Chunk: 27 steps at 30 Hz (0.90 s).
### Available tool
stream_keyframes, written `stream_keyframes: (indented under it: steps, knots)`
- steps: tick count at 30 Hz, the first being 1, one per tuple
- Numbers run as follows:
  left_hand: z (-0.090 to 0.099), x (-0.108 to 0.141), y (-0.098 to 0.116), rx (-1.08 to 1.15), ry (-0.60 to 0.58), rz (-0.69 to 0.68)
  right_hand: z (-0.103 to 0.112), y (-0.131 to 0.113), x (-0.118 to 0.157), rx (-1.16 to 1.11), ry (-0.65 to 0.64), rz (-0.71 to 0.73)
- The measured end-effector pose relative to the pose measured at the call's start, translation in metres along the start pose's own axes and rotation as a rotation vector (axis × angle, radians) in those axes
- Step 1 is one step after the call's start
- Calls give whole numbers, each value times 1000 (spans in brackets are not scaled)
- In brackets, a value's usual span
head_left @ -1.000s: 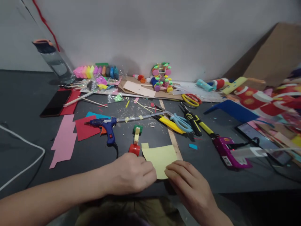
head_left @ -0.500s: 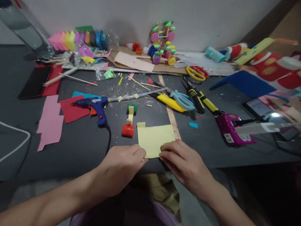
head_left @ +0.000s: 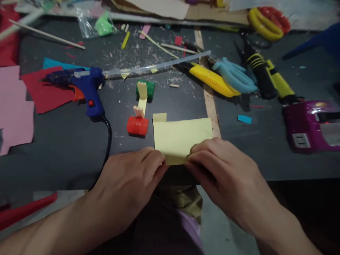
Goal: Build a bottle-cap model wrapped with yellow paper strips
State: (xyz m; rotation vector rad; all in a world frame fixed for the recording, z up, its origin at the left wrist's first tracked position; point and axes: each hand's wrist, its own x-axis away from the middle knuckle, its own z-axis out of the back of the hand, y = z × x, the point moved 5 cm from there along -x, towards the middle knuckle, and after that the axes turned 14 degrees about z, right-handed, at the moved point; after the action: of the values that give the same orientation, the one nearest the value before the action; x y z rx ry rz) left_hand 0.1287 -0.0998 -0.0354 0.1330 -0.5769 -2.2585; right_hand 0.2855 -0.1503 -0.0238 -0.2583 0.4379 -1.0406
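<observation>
A pale yellow sheet of paper lies near the table's front edge, a small tab standing out at its top left corner. My left hand pinches its lower left corner, and my right hand grips the lower right part. Both thumbs are under the near edge, which curls slightly. Just left of the sheet sits a red cylinder with short sticks beside it. A yellow strip runs from there toward a green cylinder.
A blue hot glue gun lies at left on red paper, its cord running to the front edge. At right are a yellow cutter, blue-handled pliers, a black-yellow tool and a purple power box.
My view has dipped and come closer to the table, so things look larger. Both hands keep hold of the yellow paper's near edge, with little movement.
</observation>
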Motion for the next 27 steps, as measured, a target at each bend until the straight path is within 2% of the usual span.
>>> stream_keyframes:
  steps: [6, 9, 12, 15, 18, 21, 22, 24, 27]
  knots:
    - [3, -7, -2, 61, -13, 61, 0, 3, 0, -7, -14, -77]
    - [5, -9, 0, 10, 23, 24, 3, 6, -3, -18, 9, -71]
    - [17, -14, 3, -17, 87, 8, 14, 12, -7, -4, 31, -42]
    - [44, -22, -1, -6, 212, 4, 38, 26, -14, 20, 109, -54]
    - [82, -33, -14, -32, 405, 44, 73, 44, -30, 83, 282, -111]
    - [116, -50, -29, -94, 575, 97, 107, 55, -60, 230, 480, -173]
    - [125, -57, -34, -90, 606, 115, 116, 53, -74, 287, 554, -140]
    - [139, -71, -42, -76, 674, 128, 122, 48, -104, 377, 603, 3]
    - [149, -88, -53, -50, 744, 145, 110, 44, -142, 390, 612, 263]
